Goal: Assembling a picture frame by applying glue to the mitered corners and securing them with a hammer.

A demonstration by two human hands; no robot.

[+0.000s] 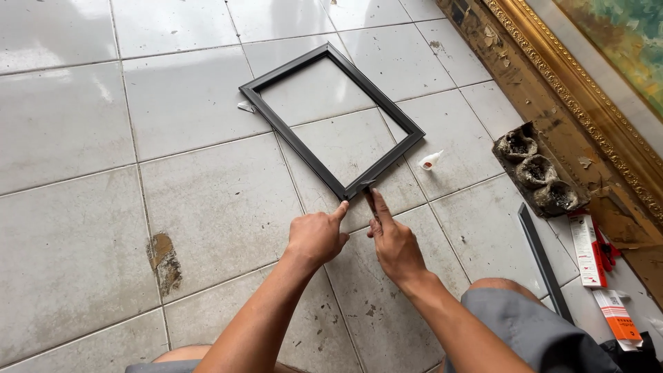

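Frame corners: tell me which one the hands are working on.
The near corner, pointing toward the person. The left hand fingertip touches it, and the right hand presses beside it. The other three corners of the black frame lie untouched.

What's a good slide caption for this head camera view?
Both hands, left and right, press the near corner of a black frame on the tiled floor.

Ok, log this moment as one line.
left hand: fingertip on black frame corner | right hand: pressing same corner | frame flat on floor tiles
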